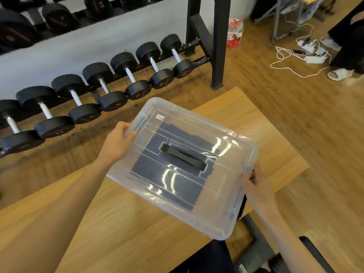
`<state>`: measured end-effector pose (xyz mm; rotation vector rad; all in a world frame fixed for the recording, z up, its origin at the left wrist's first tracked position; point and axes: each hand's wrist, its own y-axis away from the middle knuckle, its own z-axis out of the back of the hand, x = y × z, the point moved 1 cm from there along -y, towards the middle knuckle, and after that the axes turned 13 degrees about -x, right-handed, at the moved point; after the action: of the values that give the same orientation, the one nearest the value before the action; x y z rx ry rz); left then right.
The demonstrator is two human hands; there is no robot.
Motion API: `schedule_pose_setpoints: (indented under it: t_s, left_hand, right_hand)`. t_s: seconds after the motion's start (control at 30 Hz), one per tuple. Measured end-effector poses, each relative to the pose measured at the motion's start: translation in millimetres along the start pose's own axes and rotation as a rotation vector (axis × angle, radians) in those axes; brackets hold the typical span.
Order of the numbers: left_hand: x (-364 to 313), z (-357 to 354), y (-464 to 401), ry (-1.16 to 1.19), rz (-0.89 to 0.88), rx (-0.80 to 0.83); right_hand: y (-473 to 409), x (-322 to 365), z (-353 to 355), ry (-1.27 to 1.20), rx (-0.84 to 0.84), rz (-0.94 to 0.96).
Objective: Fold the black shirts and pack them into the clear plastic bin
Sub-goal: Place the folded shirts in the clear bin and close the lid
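**Inspector A:** Where was the clear plastic bin (183, 168) found?

**Inspector B:** At the centre of the frame, over the wooden table (122, 223), with its lid (222, 196) closed. Folded dark shirts (167, 180) were seen through the lid, beneath the black handle (183, 156).

**Inspector A:** And the hands?

**Inspector B:** The left hand (118, 142) was clasped on the bin's edge at centre left, thumb laid over the rim. The right hand (256, 186) was curled round the opposite edge at centre right, by a black latch (243, 203).

**Inspector A:** Whether the bin rested on the table?

**Inspector B:** It could not be determined.

**Inspector A:** Surroundings?

**Inspector B:** A dumbbell rack (102, 89) was noted at upper left, and white cables (295, 54) on the floor at upper right.
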<state>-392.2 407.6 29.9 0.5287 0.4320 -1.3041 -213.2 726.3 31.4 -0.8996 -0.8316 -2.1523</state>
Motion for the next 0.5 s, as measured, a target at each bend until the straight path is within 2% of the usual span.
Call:
schedule_pose_setpoints:
  t_s: [0.27, 0.5]
  left_hand:
    - [40, 24, 59, 0.097, 0.251, -0.052]
    - [46, 24, 110, 0.266, 0.394, -0.208]
  right_hand:
    - [-57, 26, -19, 0.153, 0.129, 0.193]
    - [-85, 71, -41, 0.214, 0.195, 0.389]
